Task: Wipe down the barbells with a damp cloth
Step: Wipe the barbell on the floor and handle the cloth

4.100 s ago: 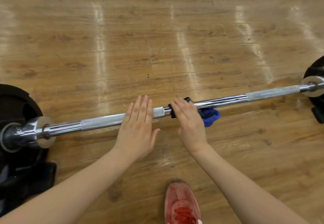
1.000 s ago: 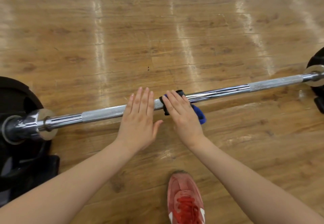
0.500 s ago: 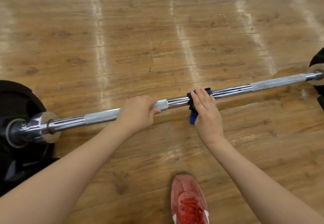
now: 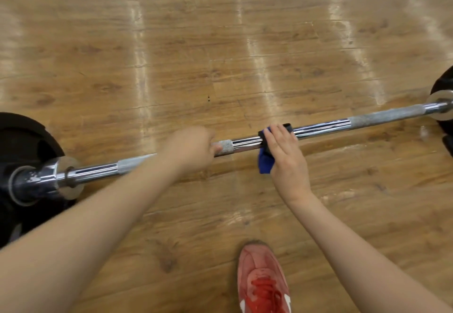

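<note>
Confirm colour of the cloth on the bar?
Blue and black: the cloth hangs blue below the bar, black where it wraps it. Head view, the only one.

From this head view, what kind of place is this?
Most likely a gym or weight room. A chrome barbell lies on a glossy wooden floor, with black weight plates loaded at both ends. The red sneaker fits that too.

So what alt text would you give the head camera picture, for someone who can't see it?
Seen from above, a person's right hand presses a blue cloth around a chrome barbell lying across a wooden floor, while the left hand grips the bar. Black plates sit at both ends; a red shoe shows below.
</note>
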A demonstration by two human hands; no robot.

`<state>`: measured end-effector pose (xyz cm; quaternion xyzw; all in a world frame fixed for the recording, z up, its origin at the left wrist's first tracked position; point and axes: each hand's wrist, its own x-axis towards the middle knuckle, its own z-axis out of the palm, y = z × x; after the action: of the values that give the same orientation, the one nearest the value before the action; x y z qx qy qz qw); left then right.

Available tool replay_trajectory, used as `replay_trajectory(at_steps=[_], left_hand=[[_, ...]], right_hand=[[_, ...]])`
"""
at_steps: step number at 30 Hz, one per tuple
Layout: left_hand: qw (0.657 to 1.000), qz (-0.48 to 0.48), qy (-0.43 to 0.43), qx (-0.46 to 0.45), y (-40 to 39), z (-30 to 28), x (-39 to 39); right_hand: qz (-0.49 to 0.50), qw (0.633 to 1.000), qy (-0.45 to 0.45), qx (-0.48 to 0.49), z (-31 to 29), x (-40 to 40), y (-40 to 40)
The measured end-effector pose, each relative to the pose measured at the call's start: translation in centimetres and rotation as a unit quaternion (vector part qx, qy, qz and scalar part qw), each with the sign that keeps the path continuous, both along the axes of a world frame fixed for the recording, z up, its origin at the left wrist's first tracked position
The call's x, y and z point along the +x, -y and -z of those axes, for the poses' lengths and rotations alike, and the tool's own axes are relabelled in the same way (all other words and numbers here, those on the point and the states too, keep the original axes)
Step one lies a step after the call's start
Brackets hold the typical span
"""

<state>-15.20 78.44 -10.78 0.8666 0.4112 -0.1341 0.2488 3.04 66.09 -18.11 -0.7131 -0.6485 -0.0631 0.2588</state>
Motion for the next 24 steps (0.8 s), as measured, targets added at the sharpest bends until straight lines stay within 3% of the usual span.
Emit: replay_trajectory(at_steps=[2, 4, 8, 15, 21, 24], left_hand=[[0.986, -0.011, 0.045, 0.163, 3.1, 1.0, -1.1], [0.976, -0.002, 0.079, 0.203, 5.4, 2.2, -1.9], [0.973, 0.030, 0.051, 0.223, 6.1, 3.6, -2.1], [0.970, 0.031, 0.044, 0.236, 6.2, 3.5, -1.9], [0.967, 0.027, 0.052, 0.246, 6.1, 3.5, -1.9], [0.965, 0.025, 0.059, 0.256, 6.1, 3.6, -1.9]], right_hand=[[0.017, 1.000, -0.004, 0.018, 0.0, -0.8, -0.2], [-0.029, 0.999, -0.011, 0.023, -0.1, -2.8, -0.7], [-0.102, 0.995, 0.012, -0.011, 0.0, -3.5, -0.6], [0.058, 0.998, -0.017, -0.002, 0.0, -0.2, 0.3], [-0.087, 0.996, -0.005, -0.024, 0.0, -3.5, -0.5], [-0.038, 0.999, 0.005, -0.018, -0.2, -1.1, 0.1]])
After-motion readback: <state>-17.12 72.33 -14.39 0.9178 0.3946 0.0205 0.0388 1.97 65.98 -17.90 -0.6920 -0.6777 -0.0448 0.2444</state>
